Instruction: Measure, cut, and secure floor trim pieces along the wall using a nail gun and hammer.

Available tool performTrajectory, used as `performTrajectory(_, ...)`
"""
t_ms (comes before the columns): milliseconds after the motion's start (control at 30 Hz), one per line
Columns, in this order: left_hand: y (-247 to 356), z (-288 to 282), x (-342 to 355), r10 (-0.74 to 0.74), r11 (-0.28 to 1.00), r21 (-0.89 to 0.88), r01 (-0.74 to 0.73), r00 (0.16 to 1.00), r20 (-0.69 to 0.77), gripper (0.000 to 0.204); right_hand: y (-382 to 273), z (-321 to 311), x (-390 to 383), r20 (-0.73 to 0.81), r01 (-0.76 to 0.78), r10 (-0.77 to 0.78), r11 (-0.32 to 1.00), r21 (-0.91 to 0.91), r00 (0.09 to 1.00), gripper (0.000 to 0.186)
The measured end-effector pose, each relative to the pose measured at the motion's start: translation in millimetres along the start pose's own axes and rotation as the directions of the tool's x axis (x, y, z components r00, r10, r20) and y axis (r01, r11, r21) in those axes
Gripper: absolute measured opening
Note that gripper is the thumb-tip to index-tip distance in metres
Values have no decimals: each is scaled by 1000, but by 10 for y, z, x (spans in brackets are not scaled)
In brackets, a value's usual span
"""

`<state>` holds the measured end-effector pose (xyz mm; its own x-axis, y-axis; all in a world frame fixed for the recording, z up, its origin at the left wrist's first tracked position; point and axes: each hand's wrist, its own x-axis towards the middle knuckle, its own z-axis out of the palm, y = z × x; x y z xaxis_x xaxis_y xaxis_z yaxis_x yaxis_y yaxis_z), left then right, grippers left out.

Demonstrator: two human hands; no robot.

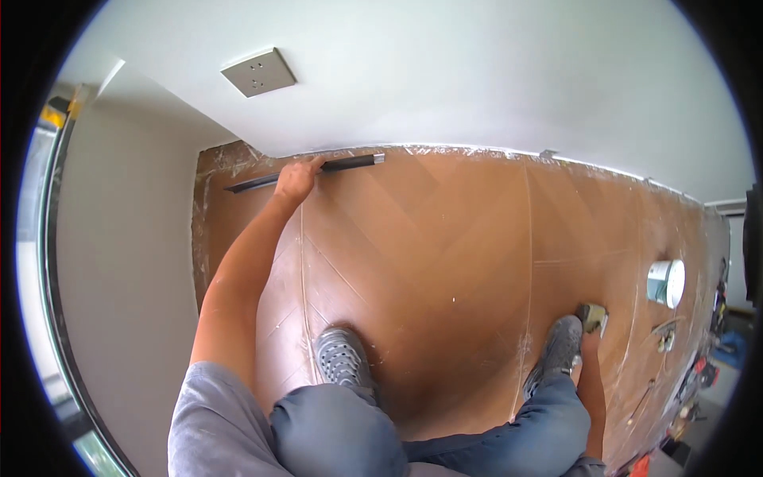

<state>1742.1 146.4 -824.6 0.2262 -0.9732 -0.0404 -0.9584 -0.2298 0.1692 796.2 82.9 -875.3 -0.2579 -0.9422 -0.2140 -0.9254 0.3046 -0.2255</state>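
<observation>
So from up here I'm looking at a long dark strip [306,173] lying right along the base of the white wall [445,71], upper middle of the frame, where the plastic-covered wood floor [429,246] meets it. Left end of the strip runs toward the corner at upper left, so it's tight there; centre of the floor is wide open. Left hand [297,179] reaches far forward, arm nearly straight, fingers curled over the strip and pressing it down. Right hand [590,338] is low at the right by the grey shoe [556,343], next to a small boxy thing [593,317]; I can't tell its grip. White tub [666,283] sits further right.
</observation>
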Motion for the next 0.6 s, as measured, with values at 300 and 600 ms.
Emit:
performTrajectory(300, -242, 250, 189, 100, 995, 25, -97, 974, -201, 29, -1924, 329, -1667, 196, 75, -83, 996, 50, 977, 102)
performTrajectory(600, -238, 275, 212, 222, 975, 139, -174, 806, -549, 21, -2799, 420, -2351, 305, 341, -359, 933, 113, 882, 108)
